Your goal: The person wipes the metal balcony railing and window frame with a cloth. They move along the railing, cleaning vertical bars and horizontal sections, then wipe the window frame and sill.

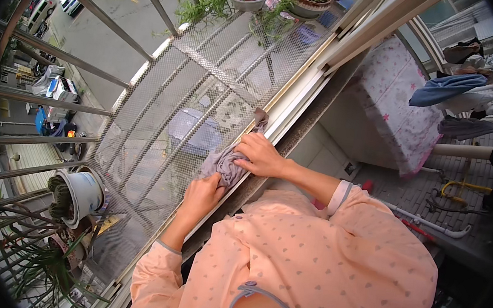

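A bunched greyish-purple cloth (223, 164) lies over the white window track (297, 97), where the sill meets the outside mesh. My left hand (202, 194) grips the near end of the cloth, with the fingertips hidden in its folds. My right hand (259, 154) presses on the cloth from the other side, fingers curled over it. A loose corner of the cloth (260, 120) sticks out along the track beyond my right hand. Both forearms reach over the dark inner sill edge (310, 127).
Metal mesh (156, 113) on bars floors the window cage, and steel railings (103, 17) curve around it. Potted plants stand at the far end (307, 0); a white pot with a cactus (84, 198) is at left. Indoors are a flowered cover (397, 93) and hanging clothes (449, 87).
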`<action>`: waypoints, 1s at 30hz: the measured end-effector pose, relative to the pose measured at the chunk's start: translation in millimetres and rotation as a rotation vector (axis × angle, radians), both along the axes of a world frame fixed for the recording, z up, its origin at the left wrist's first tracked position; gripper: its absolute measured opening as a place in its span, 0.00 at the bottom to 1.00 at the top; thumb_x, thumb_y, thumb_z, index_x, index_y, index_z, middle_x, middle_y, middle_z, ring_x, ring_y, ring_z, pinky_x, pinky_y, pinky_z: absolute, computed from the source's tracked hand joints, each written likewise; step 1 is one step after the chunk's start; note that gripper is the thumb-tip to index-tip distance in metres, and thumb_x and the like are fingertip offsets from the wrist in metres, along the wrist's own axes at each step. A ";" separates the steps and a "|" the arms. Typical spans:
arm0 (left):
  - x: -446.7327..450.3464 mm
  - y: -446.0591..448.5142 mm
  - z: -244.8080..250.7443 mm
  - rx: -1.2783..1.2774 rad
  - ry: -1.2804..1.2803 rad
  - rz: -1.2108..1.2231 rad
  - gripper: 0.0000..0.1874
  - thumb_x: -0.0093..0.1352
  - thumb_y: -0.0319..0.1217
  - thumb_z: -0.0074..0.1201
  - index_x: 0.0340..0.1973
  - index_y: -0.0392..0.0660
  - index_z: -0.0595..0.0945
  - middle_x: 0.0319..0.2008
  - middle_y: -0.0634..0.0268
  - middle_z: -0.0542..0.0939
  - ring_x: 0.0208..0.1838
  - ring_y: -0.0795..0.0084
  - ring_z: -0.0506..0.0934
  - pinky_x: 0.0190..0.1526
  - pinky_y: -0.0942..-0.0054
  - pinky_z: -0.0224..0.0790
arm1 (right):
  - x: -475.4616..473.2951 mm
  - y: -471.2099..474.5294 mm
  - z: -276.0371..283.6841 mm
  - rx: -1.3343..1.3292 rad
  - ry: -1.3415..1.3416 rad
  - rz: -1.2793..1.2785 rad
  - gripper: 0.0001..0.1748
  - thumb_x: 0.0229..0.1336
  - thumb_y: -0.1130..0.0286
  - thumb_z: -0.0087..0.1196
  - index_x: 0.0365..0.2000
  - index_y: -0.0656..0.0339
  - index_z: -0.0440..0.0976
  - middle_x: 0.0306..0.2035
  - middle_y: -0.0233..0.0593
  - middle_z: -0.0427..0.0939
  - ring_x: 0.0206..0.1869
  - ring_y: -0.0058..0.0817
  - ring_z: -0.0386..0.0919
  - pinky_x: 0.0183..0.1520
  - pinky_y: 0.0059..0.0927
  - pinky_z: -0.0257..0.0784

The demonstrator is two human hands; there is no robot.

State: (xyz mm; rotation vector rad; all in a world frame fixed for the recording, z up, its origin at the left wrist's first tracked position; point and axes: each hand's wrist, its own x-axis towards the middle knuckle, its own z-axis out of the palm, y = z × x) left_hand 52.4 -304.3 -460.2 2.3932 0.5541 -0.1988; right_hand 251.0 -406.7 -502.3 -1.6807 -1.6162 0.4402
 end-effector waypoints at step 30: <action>16.8 35.7 65.0 -0.335 -0.752 0.611 0.13 0.67 0.22 0.51 0.47 0.35 0.79 0.37 0.64 0.81 0.36 0.80 0.76 0.39 0.81 0.68 | 141.3 -35.8 82.4 0.004 0.864 -0.205 0.04 0.52 0.77 0.58 0.30 0.62 0.74 0.28 0.26 0.76 0.31 0.13 0.72 0.37 0.15 0.66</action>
